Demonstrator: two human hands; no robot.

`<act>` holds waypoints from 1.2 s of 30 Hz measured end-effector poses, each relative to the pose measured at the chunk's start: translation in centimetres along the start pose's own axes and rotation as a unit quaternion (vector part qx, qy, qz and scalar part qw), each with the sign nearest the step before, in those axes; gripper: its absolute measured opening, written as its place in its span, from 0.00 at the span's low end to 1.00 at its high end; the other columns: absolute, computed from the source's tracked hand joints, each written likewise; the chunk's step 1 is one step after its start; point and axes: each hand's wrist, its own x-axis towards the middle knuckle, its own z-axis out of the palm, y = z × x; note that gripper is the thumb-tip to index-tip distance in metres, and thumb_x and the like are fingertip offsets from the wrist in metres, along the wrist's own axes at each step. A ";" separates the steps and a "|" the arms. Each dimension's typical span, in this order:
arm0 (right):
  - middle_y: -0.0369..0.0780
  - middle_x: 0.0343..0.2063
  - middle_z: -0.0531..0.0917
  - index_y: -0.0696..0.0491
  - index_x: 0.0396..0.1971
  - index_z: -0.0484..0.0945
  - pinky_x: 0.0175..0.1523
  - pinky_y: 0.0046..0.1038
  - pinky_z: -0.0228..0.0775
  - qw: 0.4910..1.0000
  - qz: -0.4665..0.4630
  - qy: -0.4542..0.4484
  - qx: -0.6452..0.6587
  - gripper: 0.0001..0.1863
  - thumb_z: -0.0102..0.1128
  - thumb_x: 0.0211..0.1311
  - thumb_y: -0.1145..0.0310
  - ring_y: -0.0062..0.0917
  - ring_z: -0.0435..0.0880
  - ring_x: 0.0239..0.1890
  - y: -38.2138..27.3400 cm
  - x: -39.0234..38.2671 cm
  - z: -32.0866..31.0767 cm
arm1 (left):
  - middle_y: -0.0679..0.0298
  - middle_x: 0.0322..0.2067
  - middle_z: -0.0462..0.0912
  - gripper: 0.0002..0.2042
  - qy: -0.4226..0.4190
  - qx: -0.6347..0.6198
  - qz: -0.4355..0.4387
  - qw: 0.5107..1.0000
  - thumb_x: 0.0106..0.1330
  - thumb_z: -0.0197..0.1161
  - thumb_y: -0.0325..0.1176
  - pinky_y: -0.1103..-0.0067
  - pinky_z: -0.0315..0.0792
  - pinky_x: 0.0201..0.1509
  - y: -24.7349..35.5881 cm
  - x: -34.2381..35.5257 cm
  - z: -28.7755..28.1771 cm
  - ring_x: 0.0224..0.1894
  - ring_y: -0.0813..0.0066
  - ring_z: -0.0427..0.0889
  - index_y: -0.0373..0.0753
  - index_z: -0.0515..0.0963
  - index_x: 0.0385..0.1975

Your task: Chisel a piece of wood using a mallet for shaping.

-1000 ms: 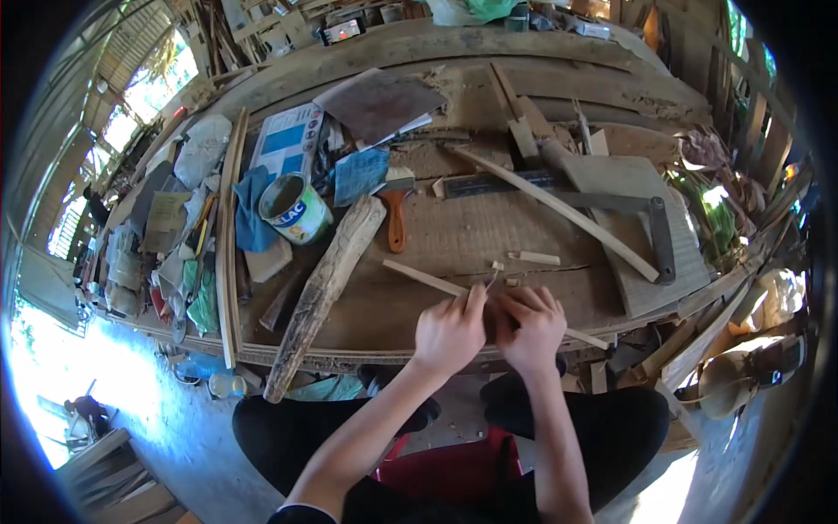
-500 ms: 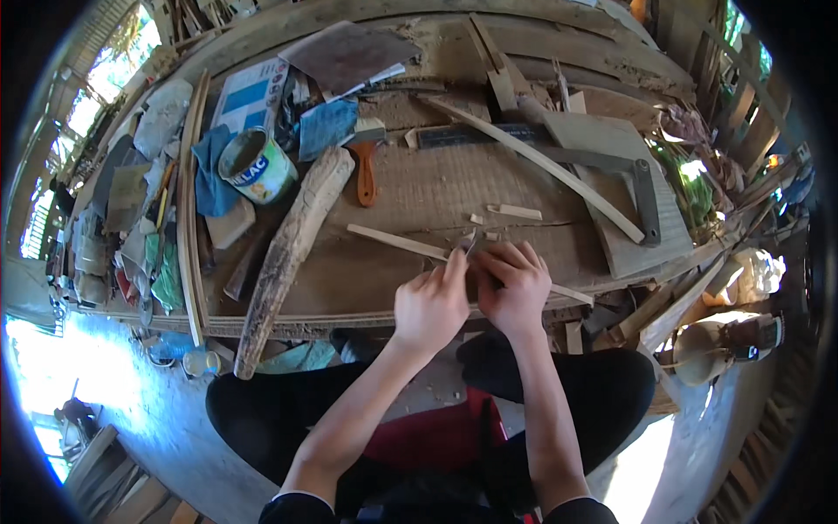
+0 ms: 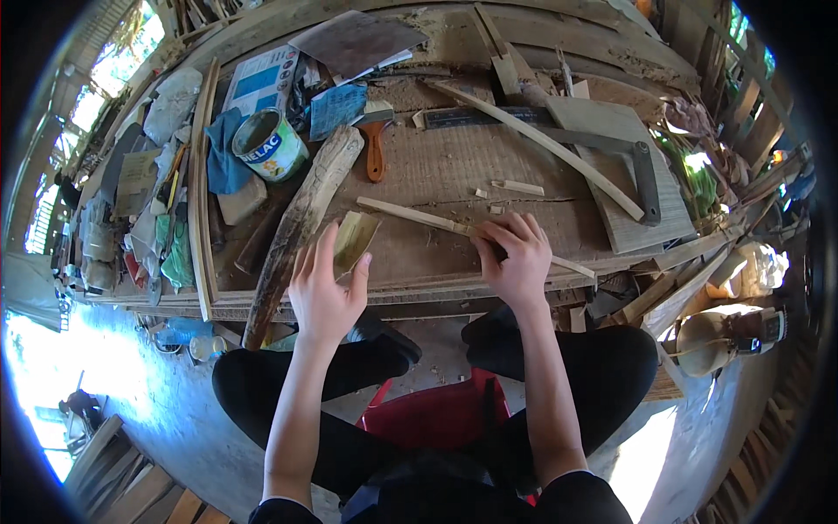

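Two bare hands work over a wooden bench (image 3: 441, 170), on which an open tin (image 3: 285, 161) stands upright, white with green and blue on its side. Its mouth shows a grey inner wall, but the bottom is too dark to tell whether anything is in it. A blue cloth (image 3: 227, 155) lies against the tin's left side. Farther left of the tin, past some long slats (image 3: 202, 188), lies a pale plastic bag (image 3: 172, 106); what it holds cannot be made out. Nearer the person than the tin, and below the bench edge, sits a clear jar (image 3: 206, 348), its contents too small to tell. Just right of the tin a rough log (image 3: 307, 223) slants toward the person, with an orange-handled brush (image 3: 375, 150) beyond it.

Right of the tin and nearer the person, the left hand (image 3: 325, 293) holds a flat yellowish piece (image 3: 356, 240) between thumb and fingers. Well to the right of the tin, the right hand (image 3: 517, 258) pinches a thin wooden strip (image 3: 406, 211) between thumb and forefinger, the other fingers curled. The strip lies slantwise along the bench.
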 end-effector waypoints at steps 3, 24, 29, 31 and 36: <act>0.32 0.29 0.79 0.49 0.27 0.83 0.35 0.31 0.67 0.999 -0.035 0.038 0.004 0.07 0.68 0.44 0.74 0.29 0.77 0.30 -0.8 0.1 -0.6 | 0.51 0.50 0.70 0.32 -0.115 0.120 -0.069 0.984 0.59 0.64 0.40 0.62 0.67 0.54 -0.1 0.3 1.2 0.52 0.50 0.68 0.39 0.64 0.63; 0.37 0.27 0.79 0.54 0.33 0.85 0.28 0.22 0.68 0.972 -0.111 0.058 0.198 0.17 0.70 0.37 0.84 0.25 0.78 0.25 -8.8 1.4 -4.4 | 0.61 0.26 0.82 0.08 -0.040 -0.664 -0.237 0.708 0.65 0.64 0.25 0.87 0.70 0.23 8.3 0.5 -1.0 0.21 0.83 0.77 0.28 0.79 0.41; 0.36 0.26 0.79 0.54 0.32 0.86 0.28 0.23 0.69 0.979 -0.120 0.033 0.161 0.17 0.69 0.36 0.83 0.25 0.78 0.24 -8.8 1.3 -4.6 | 0.62 0.24 0.81 0.09 -0.062 -0.659 -0.223 0.716 0.67 0.63 0.28 0.87 0.69 0.21 7.3 0.2 -0.9 0.21 0.83 0.77 0.28 0.79 0.40; 0.37 0.27 0.80 0.54 0.32 0.86 0.29 0.24 0.70 0.981 -0.095 0.009 0.170 0.16 0.70 0.37 0.81 0.26 0.80 0.26 -8.1 1.0 -4.4 | 0.61 0.24 0.82 0.09 -0.110 -0.659 -0.225 0.709 0.67 0.62 0.28 0.88 0.69 0.20 7.0 0.3 -0.9 0.20 0.83 0.77 0.28 0.80 0.40; 0.37 0.29 0.81 0.53 0.32 0.85 0.31 0.27 0.72 0.988 -0.099 0.005 0.117 0.13 0.69 0.43 0.80 0.29 0.81 0.27 -6.5 1.8 -5.8 | 0.61 0.27 0.83 0.06 -0.123 -0.656 -0.334 0.665 0.66 0.59 0.24 0.89 0.69 0.21 5.4 0.0 -0.7 0.21 0.84 0.78 0.28 0.79 0.38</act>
